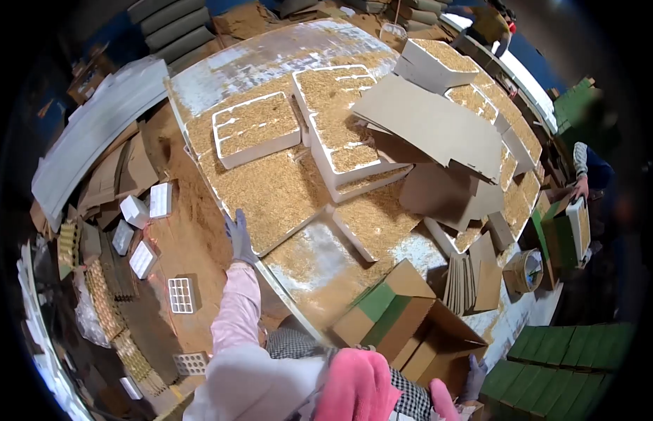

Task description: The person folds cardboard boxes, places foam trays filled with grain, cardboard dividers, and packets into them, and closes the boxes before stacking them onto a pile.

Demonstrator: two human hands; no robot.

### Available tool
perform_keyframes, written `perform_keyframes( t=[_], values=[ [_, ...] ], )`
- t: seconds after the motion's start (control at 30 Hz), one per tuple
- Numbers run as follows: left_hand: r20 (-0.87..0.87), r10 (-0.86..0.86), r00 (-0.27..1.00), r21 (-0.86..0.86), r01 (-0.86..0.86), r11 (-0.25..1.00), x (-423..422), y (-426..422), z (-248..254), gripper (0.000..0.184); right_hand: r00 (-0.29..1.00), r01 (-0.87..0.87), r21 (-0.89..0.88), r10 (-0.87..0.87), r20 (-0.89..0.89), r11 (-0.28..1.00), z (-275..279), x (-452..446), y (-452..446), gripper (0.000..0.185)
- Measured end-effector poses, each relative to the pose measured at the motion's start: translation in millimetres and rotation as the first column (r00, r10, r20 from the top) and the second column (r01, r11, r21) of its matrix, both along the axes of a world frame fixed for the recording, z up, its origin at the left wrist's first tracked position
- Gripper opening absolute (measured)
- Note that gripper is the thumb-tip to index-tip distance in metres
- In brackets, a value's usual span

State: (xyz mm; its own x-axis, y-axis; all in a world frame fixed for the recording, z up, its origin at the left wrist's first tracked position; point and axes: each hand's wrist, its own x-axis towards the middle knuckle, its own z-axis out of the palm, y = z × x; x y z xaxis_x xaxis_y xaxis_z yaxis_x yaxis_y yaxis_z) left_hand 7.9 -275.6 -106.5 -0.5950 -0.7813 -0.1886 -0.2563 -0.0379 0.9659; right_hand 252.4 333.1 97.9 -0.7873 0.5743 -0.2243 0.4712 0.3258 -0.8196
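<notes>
My left hand [240, 237], in a grey-purple glove, lies with fingers stretched out at the table's near left edge. It touches the edge of a shallow layer of yellow sawdust-like material [270, 203]. At the lower right, my right hand [475, 377], gloved alike, holds the side of an open cardboard box [438, 337]. The box is tilted in front of my body, with its flaps spread and a green printed band on one flap. Its visible interior shows bare cardboard.
White foam trays [260, 130] filled with the yellow material cover the table [298, 42]. Flat cardboard sheets [431, 123] lie across some. Green cartons [551, 365] stand at right, near a bucket [523, 270]. A co-worker's hand [581, 188] holds a box. White blocks [144, 259] lie at left.
</notes>
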Motion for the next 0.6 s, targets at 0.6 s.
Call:
perform_keyframes(
  t=[0.6],
  values=[
    [-0.387,-0.208,0.898,0.450,0.380,0.808,85,-18,73,0.053,0.927,-0.318,0.626,0.371,0.050,0.712,-13,-17,16,0.022]
  ],
)
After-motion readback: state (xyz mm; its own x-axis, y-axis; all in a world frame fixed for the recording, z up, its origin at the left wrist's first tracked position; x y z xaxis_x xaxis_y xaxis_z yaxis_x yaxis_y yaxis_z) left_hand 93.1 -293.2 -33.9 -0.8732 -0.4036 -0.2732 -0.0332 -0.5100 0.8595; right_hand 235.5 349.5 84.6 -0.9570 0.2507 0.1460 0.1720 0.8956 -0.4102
